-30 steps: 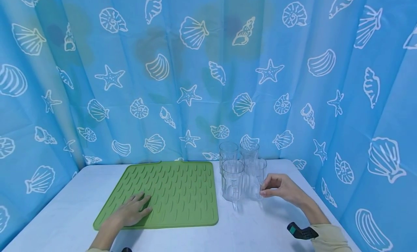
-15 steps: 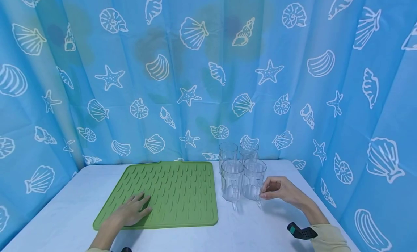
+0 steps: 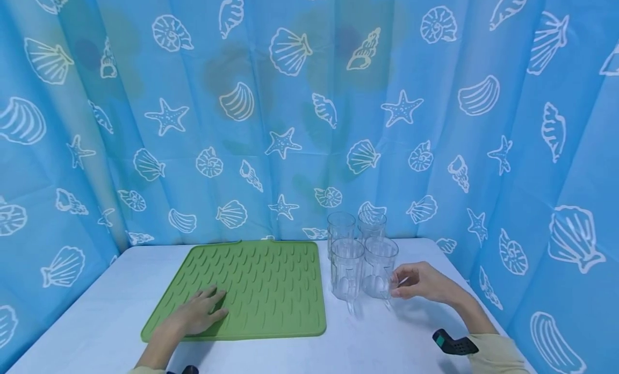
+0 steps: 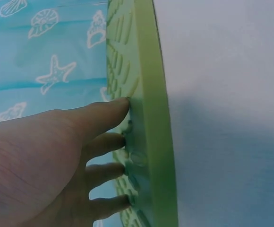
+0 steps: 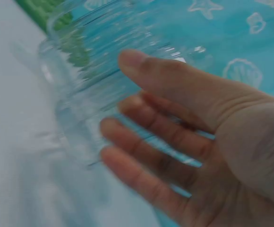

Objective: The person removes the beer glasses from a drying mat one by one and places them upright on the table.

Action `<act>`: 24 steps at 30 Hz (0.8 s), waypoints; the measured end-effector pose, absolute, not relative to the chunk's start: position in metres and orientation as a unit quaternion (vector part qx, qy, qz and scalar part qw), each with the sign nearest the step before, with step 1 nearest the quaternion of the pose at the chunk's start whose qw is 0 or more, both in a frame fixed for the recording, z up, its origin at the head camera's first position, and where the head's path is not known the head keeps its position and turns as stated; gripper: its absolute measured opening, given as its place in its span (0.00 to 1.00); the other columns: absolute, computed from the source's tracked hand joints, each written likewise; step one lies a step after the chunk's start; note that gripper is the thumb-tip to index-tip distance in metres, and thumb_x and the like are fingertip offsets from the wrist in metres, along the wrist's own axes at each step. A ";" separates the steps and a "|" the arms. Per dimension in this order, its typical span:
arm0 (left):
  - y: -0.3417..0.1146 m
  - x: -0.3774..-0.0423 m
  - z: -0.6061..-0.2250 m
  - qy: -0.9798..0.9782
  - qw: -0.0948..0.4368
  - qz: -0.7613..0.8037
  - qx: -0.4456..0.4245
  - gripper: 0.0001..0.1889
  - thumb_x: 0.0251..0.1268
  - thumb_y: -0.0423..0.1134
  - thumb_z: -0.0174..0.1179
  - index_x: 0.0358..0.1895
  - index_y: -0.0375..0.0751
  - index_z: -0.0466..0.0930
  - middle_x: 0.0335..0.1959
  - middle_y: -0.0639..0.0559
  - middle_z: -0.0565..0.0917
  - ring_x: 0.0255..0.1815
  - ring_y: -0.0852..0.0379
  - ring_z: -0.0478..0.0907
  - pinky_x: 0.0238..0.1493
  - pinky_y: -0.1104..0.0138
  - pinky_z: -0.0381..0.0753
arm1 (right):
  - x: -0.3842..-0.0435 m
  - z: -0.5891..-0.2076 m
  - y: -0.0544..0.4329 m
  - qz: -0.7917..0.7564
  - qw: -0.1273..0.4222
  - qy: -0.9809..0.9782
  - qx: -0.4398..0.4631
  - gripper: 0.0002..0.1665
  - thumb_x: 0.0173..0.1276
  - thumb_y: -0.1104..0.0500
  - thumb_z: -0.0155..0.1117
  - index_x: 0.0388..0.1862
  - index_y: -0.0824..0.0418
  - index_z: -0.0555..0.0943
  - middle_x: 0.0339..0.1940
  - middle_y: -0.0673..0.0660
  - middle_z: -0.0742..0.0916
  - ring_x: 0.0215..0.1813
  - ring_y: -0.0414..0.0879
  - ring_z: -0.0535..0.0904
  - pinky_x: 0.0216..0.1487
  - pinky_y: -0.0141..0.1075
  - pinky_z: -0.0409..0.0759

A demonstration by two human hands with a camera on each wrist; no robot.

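Note:
My left hand (image 3: 195,312) rests with spread fingers on the near left corner of a green ridged drying mat (image 3: 271,288); in the left wrist view its fingertips meet the ridges just inside the mat's edge. My right hand (image 3: 423,282) is at the right side of the front right clear drinking glass (image 3: 379,266), low on its wall. In the right wrist view the loosely bent fingers overlap the glass (image 5: 87,137), with a gap between thumb and fingers. The front left glass (image 3: 346,269) stands upright close beside it.
Two more clear glasses (image 3: 340,229) stand behind the front pair, near the table's back edge. A blue curtain (image 3: 290,121) with white shells hangs behind and on both sides. White cloth (image 3: 377,342) covers the table, with the mat left of the glasses.
The front right glass, blurred one second ago, now shows sharply and upright. My right hand stays beside it, its fingers slightly more apart. The left hand has not moved on the mat.

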State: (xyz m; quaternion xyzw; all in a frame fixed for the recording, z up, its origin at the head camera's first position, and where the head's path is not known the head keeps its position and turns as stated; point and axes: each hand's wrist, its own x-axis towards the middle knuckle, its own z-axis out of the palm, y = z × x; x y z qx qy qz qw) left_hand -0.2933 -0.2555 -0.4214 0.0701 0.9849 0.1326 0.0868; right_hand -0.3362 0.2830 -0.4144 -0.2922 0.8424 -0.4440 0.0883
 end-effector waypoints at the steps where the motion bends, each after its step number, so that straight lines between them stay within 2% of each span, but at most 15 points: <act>1: -0.255 -0.293 -0.421 0.984 0.087 0.136 0.072 0.33 0.72 0.55 0.53 0.71 0.36 0.66 0.74 0.28 0.59 0.73 0.23 0.53 0.67 0.30 0.56 | -0.334 -0.410 0.284 -0.432 0.088 0.850 -0.288 0.18 0.67 0.57 0.67 0.50 0.69 0.81 0.44 0.62 0.87 0.42 0.51 0.87 0.40 0.33 0.86; 4: -0.255 -0.293 -0.418 0.983 0.075 0.148 0.076 0.33 0.73 0.53 0.53 0.71 0.33 0.65 0.74 0.26 0.58 0.73 0.23 0.53 0.67 0.30 0.56 | -0.326 -0.394 0.286 -0.408 0.080 0.872 -0.256 0.26 0.69 0.53 0.65 0.58 0.71 0.78 0.48 0.64 0.85 0.43 0.55 0.86 0.40 0.34 0.87; 6: -0.256 -0.293 -0.415 0.983 0.057 0.152 0.083 0.33 0.73 0.52 0.53 0.72 0.32 0.63 0.73 0.25 0.58 0.73 0.22 0.53 0.67 0.29 0.57 | -0.319 -0.383 0.283 -0.385 0.053 0.894 -0.224 0.30 0.69 0.50 0.64 0.61 0.71 0.76 0.49 0.64 0.85 0.46 0.55 0.85 0.42 0.37 0.87; 10: -0.252 -0.291 -0.402 0.984 0.015 0.151 0.092 0.35 0.73 0.54 0.52 0.73 0.34 0.60 0.74 0.25 0.55 0.73 0.21 0.50 0.66 0.28 0.56 | -0.306 -0.365 0.274 -0.307 -0.034 0.938 -0.161 0.40 0.66 0.42 0.66 0.65 0.69 0.73 0.55 0.68 0.83 0.56 0.63 0.81 0.50 0.53 0.85; 14: -0.245 -0.287 -0.385 0.984 -0.039 0.139 0.104 0.36 0.73 0.56 0.51 0.75 0.37 0.59 0.75 0.26 0.54 0.73 0.20 0.49 0.65 0.27 0.55 | -0.298 -0.355 0.262 -0.232 -0.087 0.959 -0.138 0.50 0.64 0.34 0.64 0.71 0.68 0.66 0.67 0.72 0.75 0.68 0.71 0.69 0.58 0.65 0.75; 17: -0.239 -0.284 -0.374 0.983 -0.075 0.125 0.108 0.35 0.74 0.56 0.50 0.75 0.38 0.58 0.75 0.27 0.55 0.74 0.21 0.48 0.66 0.26 0.53 | -0.295 -0.350 0.254 -0.206 -0.098 0.964 -0.141 0.51 0.67 0.32 0.59 0.74 0.67 0.62 0.72 0.72 0.69 0.72 0.72 0.63 0.63 0.70 0.68; 21: -0.232 -0.284 -0.363 0.982 -0.105 0.116 0.107 0.35 0.75 0.57 0.48 0.76 0.41 0.57 0.77 0.29 0.53 0.75 0.22 0.45 0.67 0.26 0.47 | -0.295 -0.346 0.245 -0.175 -0.112 0.969 -0.135 0.49 0.69 0.31 0.53 0.75 0.64 0.62 0.75 0.72 0.65 0.75 0.73 0.57 0.65 0.74 0.60; 24: -0.227 -0.284 -0.355 0.980 -0.124 0.113 0.104 0.35 0.75 0.59 0.46 0.77 0.42 0.56 0.77 0.30 0.52 0.76 0.23 0.44 0.67 0.24 0.43 | -0.297 -0.341 0.240 -0.159 -0.112 0.973 -0.122 0.50 0.68 0.29 0.52 0.76 0.61 0.61 0.77 0.72 0.61 0.76 0.74 0.51 0.68 0.76 0.49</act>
